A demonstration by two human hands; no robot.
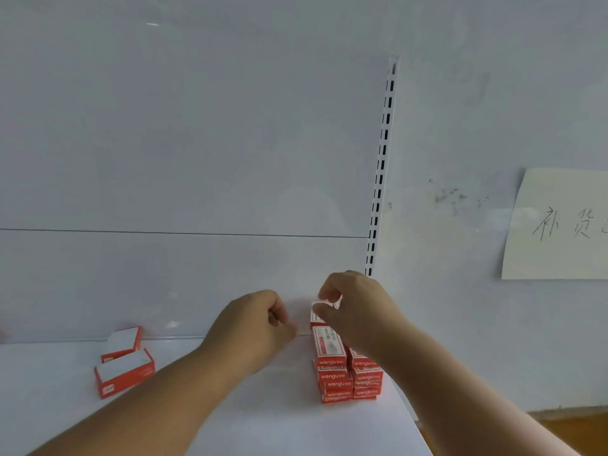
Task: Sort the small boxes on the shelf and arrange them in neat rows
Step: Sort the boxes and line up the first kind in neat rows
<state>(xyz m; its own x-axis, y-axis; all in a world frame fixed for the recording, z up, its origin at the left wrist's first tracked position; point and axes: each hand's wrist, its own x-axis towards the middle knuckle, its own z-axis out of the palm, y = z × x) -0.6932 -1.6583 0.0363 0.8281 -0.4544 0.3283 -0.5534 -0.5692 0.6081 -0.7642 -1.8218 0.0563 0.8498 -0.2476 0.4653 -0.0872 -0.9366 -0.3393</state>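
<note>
White shelf [269, 419] carries stacked [348, 376] and loose boxes [123, 366].

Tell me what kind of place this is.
Probably a shop or stockroom shelving bay. A white shelf meets a white back panel with a slotted upright rail, identical red-and-white boxes sit stacked like stock, and a handwritten paper note hangs on the wall.

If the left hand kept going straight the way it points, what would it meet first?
Probably the white back panel of the shelf: the left hand points away, left of the stacked red boxes. Depth is hard to judge.
</note>
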